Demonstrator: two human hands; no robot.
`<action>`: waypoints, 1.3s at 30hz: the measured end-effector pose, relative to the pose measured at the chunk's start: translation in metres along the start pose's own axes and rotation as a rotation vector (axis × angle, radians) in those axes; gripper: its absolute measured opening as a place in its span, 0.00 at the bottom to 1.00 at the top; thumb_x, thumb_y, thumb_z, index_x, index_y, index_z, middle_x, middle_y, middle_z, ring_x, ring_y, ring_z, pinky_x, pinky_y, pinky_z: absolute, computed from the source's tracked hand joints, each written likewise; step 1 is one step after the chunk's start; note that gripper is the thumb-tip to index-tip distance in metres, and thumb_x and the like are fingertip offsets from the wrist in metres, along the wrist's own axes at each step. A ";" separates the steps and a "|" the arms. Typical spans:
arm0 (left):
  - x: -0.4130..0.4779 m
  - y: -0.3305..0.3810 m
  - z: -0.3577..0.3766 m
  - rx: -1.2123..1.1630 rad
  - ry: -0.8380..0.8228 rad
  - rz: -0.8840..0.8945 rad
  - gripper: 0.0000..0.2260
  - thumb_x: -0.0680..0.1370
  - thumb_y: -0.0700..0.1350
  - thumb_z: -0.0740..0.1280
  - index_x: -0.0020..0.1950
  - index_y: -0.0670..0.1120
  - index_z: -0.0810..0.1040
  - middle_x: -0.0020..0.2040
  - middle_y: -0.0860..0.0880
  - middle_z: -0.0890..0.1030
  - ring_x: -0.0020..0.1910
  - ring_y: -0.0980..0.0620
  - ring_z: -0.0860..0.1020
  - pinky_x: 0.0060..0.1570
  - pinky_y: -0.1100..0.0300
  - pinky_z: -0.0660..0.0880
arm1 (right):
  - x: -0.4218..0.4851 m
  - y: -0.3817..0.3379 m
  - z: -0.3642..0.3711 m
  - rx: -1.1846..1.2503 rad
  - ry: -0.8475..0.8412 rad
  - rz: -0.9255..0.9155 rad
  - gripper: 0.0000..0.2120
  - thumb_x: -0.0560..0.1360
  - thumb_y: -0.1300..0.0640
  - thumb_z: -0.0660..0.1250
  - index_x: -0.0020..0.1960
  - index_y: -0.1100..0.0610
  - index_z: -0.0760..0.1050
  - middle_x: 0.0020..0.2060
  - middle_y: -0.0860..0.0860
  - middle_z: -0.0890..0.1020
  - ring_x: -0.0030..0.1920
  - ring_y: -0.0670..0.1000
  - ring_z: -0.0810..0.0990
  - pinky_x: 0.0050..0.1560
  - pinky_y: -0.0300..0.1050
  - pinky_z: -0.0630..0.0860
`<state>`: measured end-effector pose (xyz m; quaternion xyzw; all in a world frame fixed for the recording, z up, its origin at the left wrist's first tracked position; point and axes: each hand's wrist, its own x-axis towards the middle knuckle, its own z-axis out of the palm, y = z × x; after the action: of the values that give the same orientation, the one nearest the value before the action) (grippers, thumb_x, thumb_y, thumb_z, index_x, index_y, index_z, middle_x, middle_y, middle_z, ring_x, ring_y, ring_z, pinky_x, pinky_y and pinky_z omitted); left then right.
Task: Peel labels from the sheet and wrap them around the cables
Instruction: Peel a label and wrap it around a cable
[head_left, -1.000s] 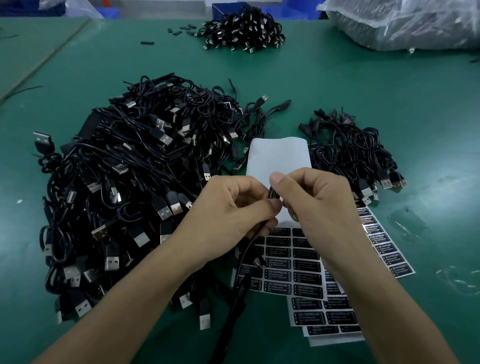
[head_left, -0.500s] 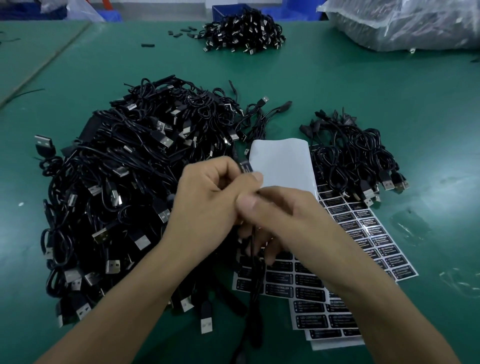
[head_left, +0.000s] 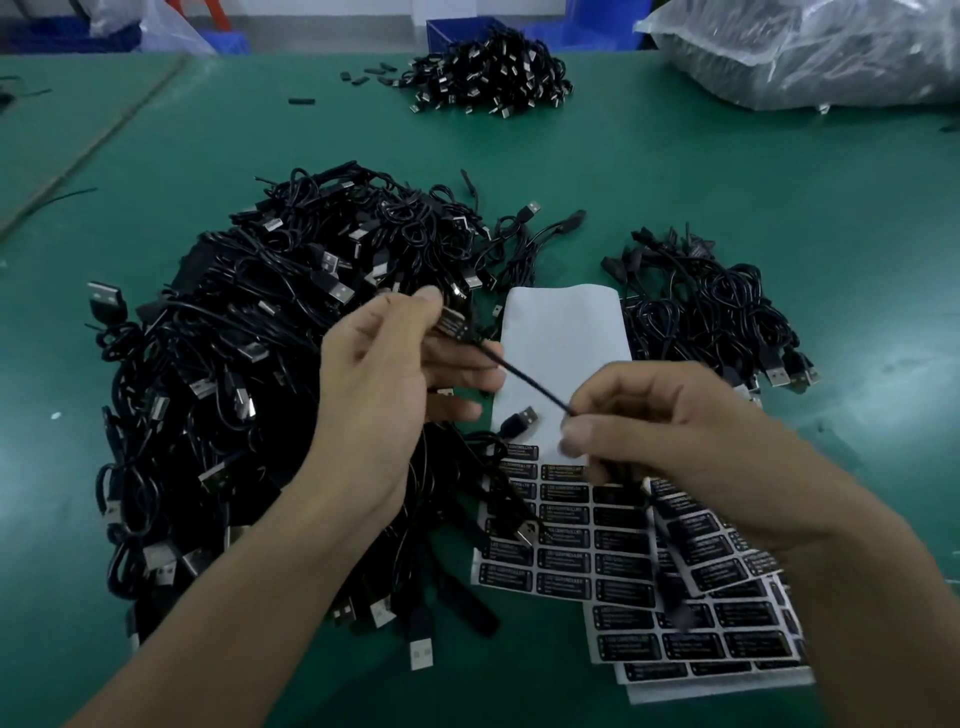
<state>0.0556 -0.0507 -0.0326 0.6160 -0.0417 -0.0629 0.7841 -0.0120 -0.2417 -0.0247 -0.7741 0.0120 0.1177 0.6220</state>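
Observation:
A thin black cable (head_left: 524, 378) is stretched between my two hands above the table. My left hand (head_left: 384, 384) pinches its upper end, where a black label (head_left: 453, 323) sits on the cable between thumb and forefinger. My right hand (head_left: 670, 431) pinches the cable lower down, and the rest hangs blurred below it. Under my hands lie overlapping label sheets (head_left: 613, 551) with rows of black labels; the top sheet's upper part (head_left: 561, 332) is bare white backing.
A big heap of black USB cables (head_left: 234, 374) fills the table's left. A smaller cable pile (head_left: 711, 306) lies right of the sheets, another pile (head_left: 493, 73) at the far edge. A clear plastic bag (head_left: 810, 47) sits far right. The green mat (head_left: 779, 197) shows between them.
My hands have drawn apart: the left rose up and left with the labelled end, the right slid down the cable to the right. The cable is now stretched between them.

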 end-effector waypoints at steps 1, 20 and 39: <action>0.000 -0.001 -0.001 0.003 -0.003 -0.010 0.15 0.85 0.46 0.59 0.43 0.39 0.75 0.35 0.42 0.85 0.31 0.47 0.84 0.24 0.61 0.76 | -0.001 -0.002 -0.007 -0.005 0.030 0.003 0.11 0.63 0.46 0.74 0.41 0.52 0.84 0.36 0.53 0.85 0.35 0.46 0.82 0.38 0.35 0.78; -0.007 -0.024 0.000 0.743 -0.327 0.074 0.08 0.80 0.51 0.67 0.41 0.52 0.79 0.34 0.57 0.84 0.33 0.58 0.83 0.40 0.50 0.82 | 0.075 0.003 -0.077 -0.734 1.031 0.114 0.09 0.78 0.58 0.67 0.53 0.60 0.83 0.54 0.62 0.82 0.49 0.59 0.70 0.49 0.47 0.67; -0.001 -0.044 -0.008 1.131 -0.367 0.148 0.13 0.77 0.35 0.65 0.61 0.35 0.79 0.59 0.38 0.82 0.60 0.38 0.79 0.62 0.45 0.74 | 0.131 -0.070 0.109 -0.536 0.253 -0.176 0.21 0.80 0.50 0.67 0.33 0.56 0.65 0.32 0.52 0.72 0.30 0.54 0.72 0.35 0.46 0.71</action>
<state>0.0542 -0.0530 -0.0771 0.9123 -0.2464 -0.0815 0.3168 0.1084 -0.1038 -0.0053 -0.9171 -0.0093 -0.0350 0.3969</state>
